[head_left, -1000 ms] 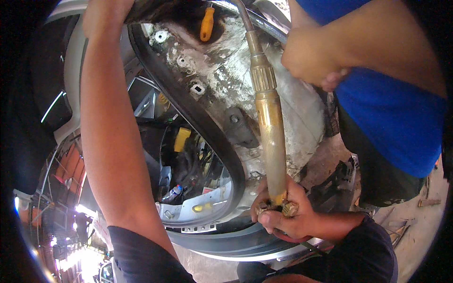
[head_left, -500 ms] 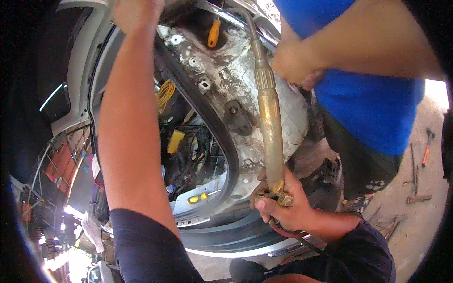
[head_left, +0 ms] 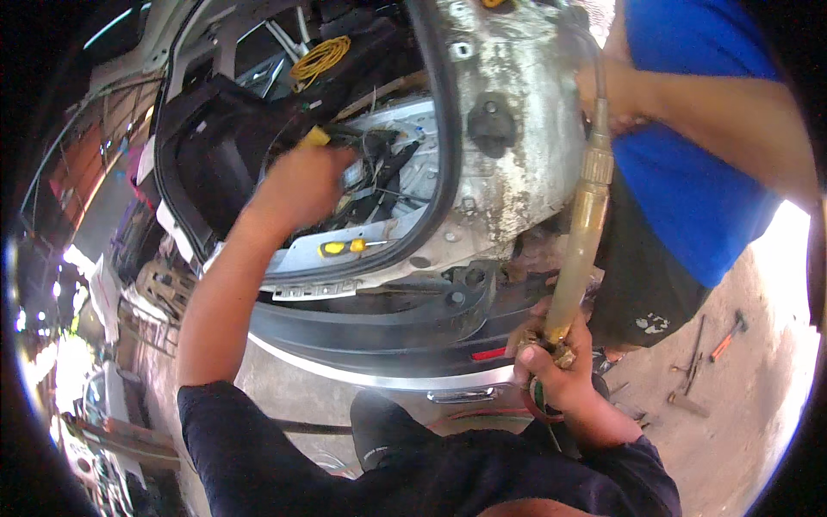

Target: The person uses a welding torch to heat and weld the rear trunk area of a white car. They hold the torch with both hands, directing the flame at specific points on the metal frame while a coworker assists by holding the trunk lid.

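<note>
My right hand (head_left: 558, 366) is wrapped round the valve end of a brass gas torch (head_left: 584, 215). The torch stands nearly upright, its thin bent neck pointing away from me, with hoses trailing below my fist. My left hand (head_left: 303, 191), smeared by motion, is over the car's open luggage space, close to a yellow block (head_left: 317, 136). Its fingers are too blurred to read. Beneath it lie dark wires and parts. On the sill of the opening rests a yellow-and-black screwdriver (head_left: 345, 247).
A person in a blue shirt (head_left: 689, 77) stands at the right, a hand beside the torch neck. The scraped body panel (head_left: 517, 185) and dark bumper (head_left: 370, 319) edge the opening. A yellow cable coil (head_left: 320, 60) lies inside. An orange-handled hammer (head_left: 728, 338) is on the floor.
My left hand has come down from the upper car frame to over the luggage space. The view has shifted; the torch now appears farther right, still in my right hand.
</note>
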Action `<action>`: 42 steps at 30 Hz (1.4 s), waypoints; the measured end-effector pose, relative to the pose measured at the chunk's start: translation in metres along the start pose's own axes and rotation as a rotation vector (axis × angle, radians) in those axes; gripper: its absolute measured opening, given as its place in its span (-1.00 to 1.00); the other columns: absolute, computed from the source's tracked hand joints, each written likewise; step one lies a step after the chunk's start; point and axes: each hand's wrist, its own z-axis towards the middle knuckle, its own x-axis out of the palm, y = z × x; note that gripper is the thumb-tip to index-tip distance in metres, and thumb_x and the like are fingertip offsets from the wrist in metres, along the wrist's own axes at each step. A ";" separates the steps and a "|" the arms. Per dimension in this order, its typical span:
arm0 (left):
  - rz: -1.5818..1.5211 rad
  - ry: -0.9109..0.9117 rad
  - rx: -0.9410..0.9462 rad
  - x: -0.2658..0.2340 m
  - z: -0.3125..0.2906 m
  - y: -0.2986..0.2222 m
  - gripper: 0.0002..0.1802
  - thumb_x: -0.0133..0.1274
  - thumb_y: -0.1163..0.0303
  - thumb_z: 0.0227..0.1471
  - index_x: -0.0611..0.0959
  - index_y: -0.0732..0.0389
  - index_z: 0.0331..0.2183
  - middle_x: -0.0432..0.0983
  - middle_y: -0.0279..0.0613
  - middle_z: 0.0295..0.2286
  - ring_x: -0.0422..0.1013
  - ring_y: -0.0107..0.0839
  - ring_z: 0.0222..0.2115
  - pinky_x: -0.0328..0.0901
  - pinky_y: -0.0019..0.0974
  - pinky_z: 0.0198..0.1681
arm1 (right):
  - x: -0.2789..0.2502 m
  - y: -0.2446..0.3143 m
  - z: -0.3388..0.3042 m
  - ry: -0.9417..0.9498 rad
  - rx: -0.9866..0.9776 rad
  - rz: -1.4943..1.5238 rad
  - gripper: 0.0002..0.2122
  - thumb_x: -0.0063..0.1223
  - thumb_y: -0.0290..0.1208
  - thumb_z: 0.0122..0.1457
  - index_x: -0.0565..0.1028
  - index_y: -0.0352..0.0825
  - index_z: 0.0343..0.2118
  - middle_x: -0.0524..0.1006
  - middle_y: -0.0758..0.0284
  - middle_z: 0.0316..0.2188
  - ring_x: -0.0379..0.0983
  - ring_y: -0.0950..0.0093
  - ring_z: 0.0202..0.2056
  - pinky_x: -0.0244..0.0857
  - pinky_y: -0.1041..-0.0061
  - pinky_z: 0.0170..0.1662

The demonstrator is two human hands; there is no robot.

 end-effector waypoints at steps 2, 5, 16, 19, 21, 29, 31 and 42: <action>-0.029 0.327 -0.064 0.049 -0.027 0.013 -0.53 0.10 0.40 -0.03 0.65 0.13 0.00 0.64 0.16 -0.31 0.58 0.15 -0.24 0.45 0.14 -0.11 | 0.000 0.003 0.000 0.019 0.038 0.032 -0.54 0.18 -0.53 0.22 0.19 -0.29 0.10 0.54 0.24 -0.38 0.42 0.58 -0.53 0.35 0.56 -0.47; -0.122 0.302 -0.081 0.088 -0.051 0.019 -0.55 0.20 0.26 -0.04 0.66 0.12 -0.06 0.65 0.12 -0.32 0.58 0.14 -0.26 0.46 0.12 -0.14 | 0.002 0.003 0.001 0.003 0.076 0.064 -0.53 0.20 -0.53 0.23 0.20 -0.28 0.11 0.54 0.23 -0.37 0.43 0.56 -0.53 0.36 0.56 -0.46; -0.543 -0.247 -0.288 0.150 -0.097 0.017 -0.38 0.50 -0.06 -0.27 0.73 0.26 -0.32 0.67 0.01 -0.38 0.61 0.00 -0.35 0.45 -0.07 -0.25 | 0.010 -0.005 0.000 0.008 0.107 0.057 -0.55 0.14 -0.62 0.25 0.22 -0.29 0.13 0.54 0.27 -0.35 0.43 0.60 -0.52 0.36 0.57 -0.48; -0.724 -0.242 -0.396 0.157 -0.099 0.020 -0.40 0.48 -0.04 -0.23 0.74 0.27 -0.29 0.66 0.01 -0.39 0.60 0.01 -0.37 0.44 -0.09 -0.28 | 0.009 -0.007 -0.002 0.009 0.085 0.021 -0.57 0.12 -0.63 0.27 0.21 -0.30 0.13 0.54 0.26 -0.36 0.44 0.59 -0.53 0.36 0.57 -0.50; -0.667 -0.259 -0.326 0.166 -0.101 0.026 -0.36 0.46 -0.09 -0.22 0.73 0.28 -0.29 0.65 0.03 -0.40 0.59 0.02 -0.38 0.42 -0.08 -0.31 | 0.010 -0.003 -0.003 0.025 0.073 0.010 -0.58 0.10 -0.64 0.28 0.21 -0.30 0.13 0.53 0.25 -0.37 0.44 0.58 -0.54 0.36 0.57 -0.51; -0.586 -0.196 -0.273 0.153 -0.107 0.020 -0.19 0.50 -0.13 -0.34 0.71 0.31 -0.17 0.66 0.05 -0.35 0.60 0.04 -0.30 0.46 -0.10 -0.23 | 0.015 -0.006 -0.012 0.052 0.039 -0.041 -0.58 0.12 -0.61 0.29 0.21 -0.31 0.13 0.54 0.23 -0.38 0.44 0.56 -0.56 0.35 0.55 -0.53; -0.598 -0.374 -0.255 0.150 -0.100 0.016 -0.19 0.52 -0.07 -0.33 0.69 0.33 -0.13 0.66 0.07 -0.31 0.61 0.03 -0.26 0.46 -0.11 -0.19 | 0.014 -0.007 -0.014 0.055 0.018 -0.058 -0.58 0.12 -0.60 0.28 0.21 -0.31 0.13 0.55 0.22 -0.37 0.44 0.56 -0.56 0.36 0.55 -0.52; -2.053 0.930 -0.405 0.142 -0.220 -0.218 -0.39 0.30 0.14 0.08 0.56 0.13 0.12 0.55 -0.25 -0.17 0.44 -0.43 -0.24 0.36 -0.30 -0.18 | 0.011 -0.017 -0.028 0.067 0.024 -0.251 -0.58 0.20 -0.49 0.26 0.24 -0.32 0.09 0.57 0.21 -0.25 0.50 0.55 -0.34 0.41 0.52 -0.32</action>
